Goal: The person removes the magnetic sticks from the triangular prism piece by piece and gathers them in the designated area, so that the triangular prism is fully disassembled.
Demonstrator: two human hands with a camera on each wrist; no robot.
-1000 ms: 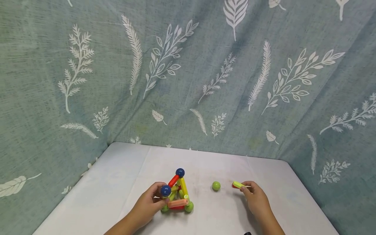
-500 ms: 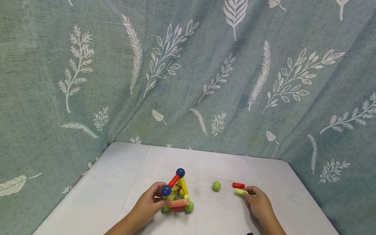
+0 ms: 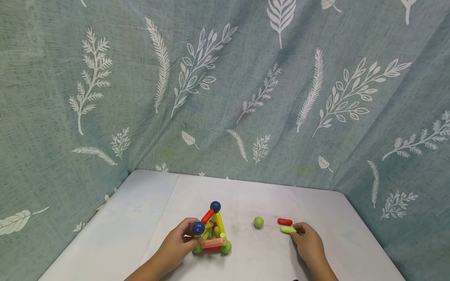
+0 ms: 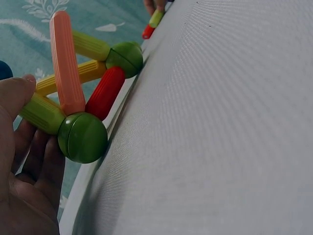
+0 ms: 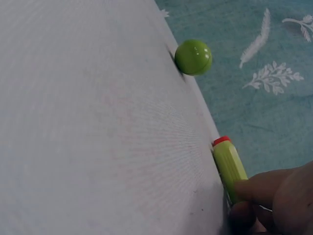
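Observation:
A frame of magnetic rods and balls stands on the left of the table, with a salmon-pink rod [image 3: 212, 243] across its front and a blue ball [image 3: 198, 228] at an upper corner. My left hand [image 3: 180, 242] holds the frame at that corner, thumb and fingers about a green rod [image 4: 44, 113] that meets a green ball [image 4: 83, 138]. To the right, my right hand [image 3: 310, 242] pinches the end of a yellow-green rod [image 3: 288, 230] low at the table. A red rod [image 3: 284, 221] lies just beyond it, nearly parallel. The fingertips are partly hidden behind the rod in the right wrist view.
A loose green ball [image 3: 258, 222] sits on the white table [image 3: 253, 257] between the frame and the two rods. Green leaf-patterned cloth [image 3: 225, 97] hangs behind the table and along its sides.
My right hand has drawn the yellow-green rod toward me, off the red rod, which now shows fully beside it. The left hand and the frame have stayed in place.

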